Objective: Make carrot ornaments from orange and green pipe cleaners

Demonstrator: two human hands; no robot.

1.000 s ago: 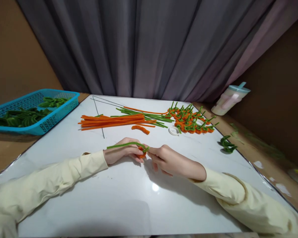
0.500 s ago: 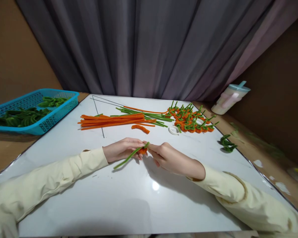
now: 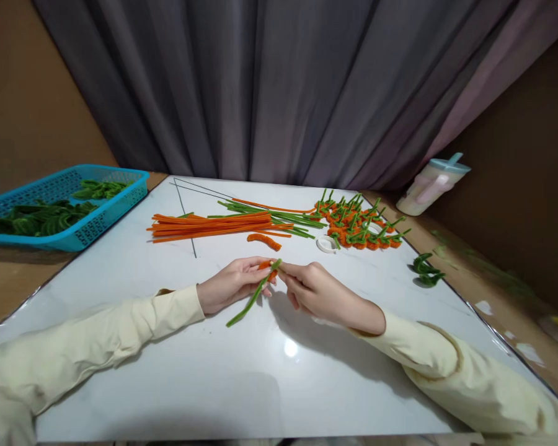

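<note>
Where the left hand [image 3: 230,286] and the right hand [image 3: 314,291] meet: front middle of the white, glossy, marbled desk [image 3: 186,378], pretty much centred. Handy spot, I'd guess, since both forearms can come in from the sides.
Left grip: pinching a small, fuzzy orange chenille piece [image 3: 264,265], fingers wrapped around most of it. My read is that it's the steadying hand tbh.
Right grip: thumb and index pressed together on the top end of a slim, fuzzy green chenille stem [image 3: 246,311], right where it crosses the orange bit. Probably keeps that crossing from slipping; can't tell if any orange is caught in there too.
Loose green end: slants down toward the wearer, clear of the left fingers, so it likely stays out of the way.
Straight stock: long, fuzzy orange chenille stems [image 3: 209,227] bundled lengthwise just past the hands, partly over straight green chenille stems [image 3: 302,219]. Easy reach, I'd say.
Stray bit: a short, curved orange chenille roll [image 3: 264,241] lying alone between the bundle and the hands.
Cluster on the right: orange chenille pieces with green sprigs [image 3: 360,228], bunched together, many sprigs pointing up, seemingly parked away from the working spot. A white, ring-shaped roll [image 3: 326,244] sits just beside them.
Far left: a blue, perforated plastic basket [image 3: 142,179] holding curled, fuzzy green pieces [image 3: 41,218], presumably so they don't scatter.
</note>
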